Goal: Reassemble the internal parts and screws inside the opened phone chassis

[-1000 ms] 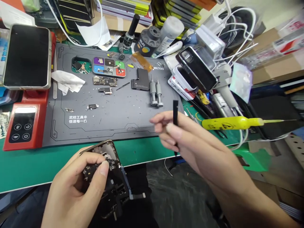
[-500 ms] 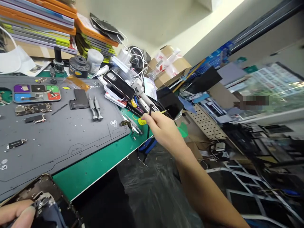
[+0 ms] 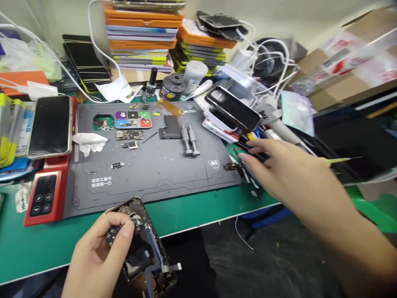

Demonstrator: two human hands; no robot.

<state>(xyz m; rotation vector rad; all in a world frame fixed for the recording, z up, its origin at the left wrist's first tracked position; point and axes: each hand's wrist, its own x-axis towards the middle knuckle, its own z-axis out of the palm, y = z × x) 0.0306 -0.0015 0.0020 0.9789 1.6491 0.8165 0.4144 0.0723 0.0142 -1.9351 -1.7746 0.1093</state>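
Note:
At the table's front edge, my left hand [image 3: 99, 248] is closed on an opened phone housing [image 3: 141, 252], thumb and fingers gripping its upper end. Its inside shows, with dark parts and a bluish flex cable. My right hand [image 3: 288, 178] is over the right end of the table, thumb and forefinger apart. Beneath it lie dark slim tools [image 3: 248, 174], partly hidden by the fingers; whether I touch them I cannot tell. A small dark phone part [image 3: 231, 166] lies beside them. Two grey screwdrivers [image 3: 190, 140] rest on the grey mat [image 3: 173, 165], left of that hand.
On the mat are a black battery [image 3: 171, 127], a circuit board [image 3: 129, 135], a coloured parts tray [image 3: 133, 120] and a white wipe [image 3: 89, 142]. A red device [image 3: 46, 194] and a phone [image 3: 50, 126] stand left. Phone cases [image 3: 234, 108] and white cables crowd the back right.
The view has swung left, bringing the whole mat and more of the phone housing into sight. My right hand remains by the tools at the right, its thumb and forefinger now visibly apart.

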